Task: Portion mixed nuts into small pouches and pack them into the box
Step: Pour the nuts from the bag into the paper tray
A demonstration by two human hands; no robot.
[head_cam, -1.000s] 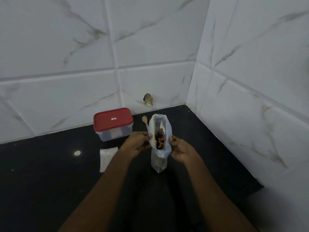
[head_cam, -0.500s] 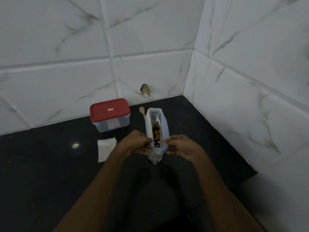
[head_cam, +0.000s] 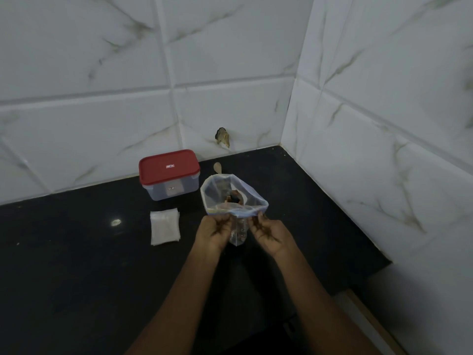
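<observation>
A clear plastic bag of mixed nuts (head_cam: pixel 234 198) stands on the black counter with its mouth spread wide and its blue-edged rim rolled down. My left hand (head_cam: pixel 213 233) pinches the near rim on the left. My right hand (head_cam: pixel 267 233) pinches it on the right. Dark and brown nuts show inside the bag. A clear box with a red lid (head_cam: pixel 169 174), shut, stands behind and to the left. A stack of small white pouches (head_cam: pixel 164 226) lies flat in front of the box. A wooden spoon (head_cam: pixel 218 167) lies behind the bag, mostly hidden.
White marble-look tiled walls meet in a corner at the back right. The black counter (head_cam: pixel 64 265) ends at a front right edge (head_cam: pixel 358 285). A chipped hole (head_cam: pixel 222 136) marks the back wall just above the counter.
The bag's mouth has gone from a narrow slit to a wide opening, with the rim folded down. Both hands slid from the bag's sides to the near rim.
</observation>
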